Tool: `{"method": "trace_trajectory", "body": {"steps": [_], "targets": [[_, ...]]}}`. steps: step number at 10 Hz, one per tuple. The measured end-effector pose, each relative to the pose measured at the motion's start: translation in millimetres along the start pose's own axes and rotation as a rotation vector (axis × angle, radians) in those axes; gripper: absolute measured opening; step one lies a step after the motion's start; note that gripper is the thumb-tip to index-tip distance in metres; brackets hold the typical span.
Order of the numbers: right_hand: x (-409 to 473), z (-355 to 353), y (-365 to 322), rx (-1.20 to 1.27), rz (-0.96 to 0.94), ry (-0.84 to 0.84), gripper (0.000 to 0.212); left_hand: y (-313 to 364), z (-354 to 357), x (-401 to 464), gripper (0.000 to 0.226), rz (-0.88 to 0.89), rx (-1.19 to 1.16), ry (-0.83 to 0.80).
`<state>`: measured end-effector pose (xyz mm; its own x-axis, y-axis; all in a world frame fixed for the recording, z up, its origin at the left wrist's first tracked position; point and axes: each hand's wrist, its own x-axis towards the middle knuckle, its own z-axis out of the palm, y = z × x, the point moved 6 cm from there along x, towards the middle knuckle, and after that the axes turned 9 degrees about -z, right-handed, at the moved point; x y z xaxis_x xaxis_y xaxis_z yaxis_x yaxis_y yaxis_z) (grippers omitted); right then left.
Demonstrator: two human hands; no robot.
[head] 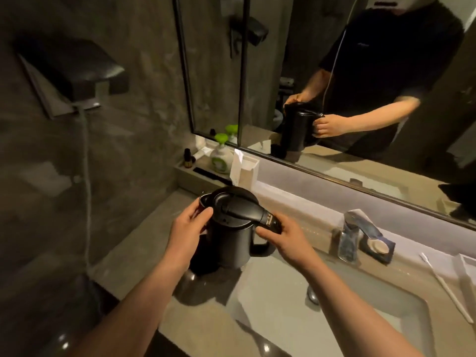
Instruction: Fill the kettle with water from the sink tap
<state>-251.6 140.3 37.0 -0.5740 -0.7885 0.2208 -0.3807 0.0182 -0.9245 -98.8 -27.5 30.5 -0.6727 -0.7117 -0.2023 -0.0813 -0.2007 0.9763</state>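
The black kettle (231, 233) stands at the left edge of the sink (386, 328), well left of the tap (360, 228), with the right hand (288, 240) closed around its handle and the left hand (190, 222) cupped against its side near the spout. Its lid looks shut, so water would likely splash off unless it is opened first, and the contents cannot be seen. The sink basin looks dry, and a tray (185, 173) behind holds a green-capped bottle (220, 158).
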Motion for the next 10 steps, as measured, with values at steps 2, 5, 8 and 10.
{"method": "trace_trajectory", "body": {"steps": [2, 5, 8, 10], "targets": [[27, 54, 12, -0.054, -0.003, -0.106, 0.017, -22, -51, 10, 0.028, -0.064, -0.074, 0.112], [40, 84, 32, -0.032, 0.047, -0.182, 0.019, -49, -79, 27, 0.035, -0.121, -0.079, 0.185], [40, 86, 41, -0.057, 0.082, -0.227, 0.024, -64, -79, 29, 0.037, -0.119, -0.118, 0.190], [36, 87, 43, -0.088, 0.107, -0.281, 0.023, -61, -76, 20, 0.038, -0.115, -0.055, 0.178]]}}
